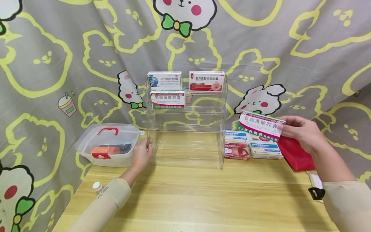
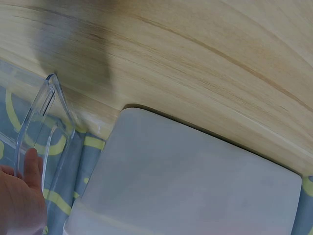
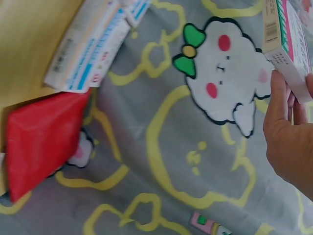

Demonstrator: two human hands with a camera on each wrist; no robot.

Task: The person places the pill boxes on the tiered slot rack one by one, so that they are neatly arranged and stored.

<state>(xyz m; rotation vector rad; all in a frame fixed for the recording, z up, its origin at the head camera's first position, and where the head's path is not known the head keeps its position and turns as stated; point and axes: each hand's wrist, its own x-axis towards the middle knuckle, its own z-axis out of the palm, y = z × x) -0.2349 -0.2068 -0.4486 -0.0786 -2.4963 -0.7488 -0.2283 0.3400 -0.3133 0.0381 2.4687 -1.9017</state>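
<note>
Green-and-magenta medicine box pinched at its right end by your right hand, tilted, right of the clear rack and apart from it. Your left hand grips the rack's left side edge, fingers curled round it. On the rack, left: a matching box one tier below a blue-and-white box; top right, a red-and-white box. Just right of the rack, more boxes lie on the wooden table, a red pouch beside them. Left: translucent bin near your left hand; nearer you, a white cap beside your sleeve. Far side: patterned grey curtain.
</note>
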